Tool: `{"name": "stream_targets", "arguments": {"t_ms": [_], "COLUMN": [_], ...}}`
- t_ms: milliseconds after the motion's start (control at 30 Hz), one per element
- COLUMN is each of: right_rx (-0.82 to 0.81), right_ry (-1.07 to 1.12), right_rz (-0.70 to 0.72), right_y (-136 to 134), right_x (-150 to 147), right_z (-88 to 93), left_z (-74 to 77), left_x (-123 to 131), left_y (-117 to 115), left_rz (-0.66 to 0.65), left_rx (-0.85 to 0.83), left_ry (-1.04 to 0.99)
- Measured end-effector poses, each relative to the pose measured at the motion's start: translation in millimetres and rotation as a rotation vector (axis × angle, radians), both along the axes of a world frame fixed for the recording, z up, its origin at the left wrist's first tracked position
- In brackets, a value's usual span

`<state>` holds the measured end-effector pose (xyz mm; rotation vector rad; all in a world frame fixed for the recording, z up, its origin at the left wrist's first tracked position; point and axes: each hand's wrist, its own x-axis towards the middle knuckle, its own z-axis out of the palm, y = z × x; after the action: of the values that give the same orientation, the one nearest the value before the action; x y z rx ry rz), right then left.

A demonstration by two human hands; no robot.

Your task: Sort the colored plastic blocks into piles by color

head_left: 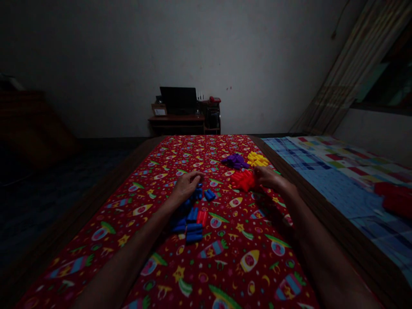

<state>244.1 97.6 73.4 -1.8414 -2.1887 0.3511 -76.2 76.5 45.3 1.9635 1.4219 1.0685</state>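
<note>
My left hand (187, 187) is over the far end of a loose pile of small blue plastic pieces (194, 228). Its fingers reach to the right, slightly bent, with the thumb apart below them, and the hand hides part of that pile. One blue piece (210, 195) lies on its own just right of the hand. Among the blue ones sits a red piece (202, 218). My right hand (268, 177) is at the right edge of a red pile (243, 180), fingers bent together and pointing down; whatever they hold is hidden.
Behind the red pile are a purple pile (236, 161) and a yellow pile (257, 159). A red patterned cloth (231, 257) covers the long surface. To the right lies blue checked bedding (309, 176). A desk with a dark monitor (178, 100) stands by the far wall.
</note>
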Motion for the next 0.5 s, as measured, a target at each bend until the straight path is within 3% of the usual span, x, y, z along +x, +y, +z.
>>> {"name": "stream_targets", "arguments": {"t_ms": [300, 400, 500], "right_rx": [-0.026, -0.008, 0.128], "right_ry": [-0.292, -0.331, -0.337], "right_rz": [0.066, 0.033, 0.008], "right_y": [-5.1, -11.0, -21.7], "right_x": [-11.1, -14.2, -34.0], "right_z": [1.3, 9.7, 14.8], "left_z": [3.8, 2.8, -1.9], "left_x": [-28.1, -34.9, -30.9], "left_y": [4.9, 5.3, 4.1], "left_rz": [0.086, 0.050, -0.062], "left_rx": [0.075, 0.071, 0.095], "left_ry": [0.266, 0.335, 0.362]}}
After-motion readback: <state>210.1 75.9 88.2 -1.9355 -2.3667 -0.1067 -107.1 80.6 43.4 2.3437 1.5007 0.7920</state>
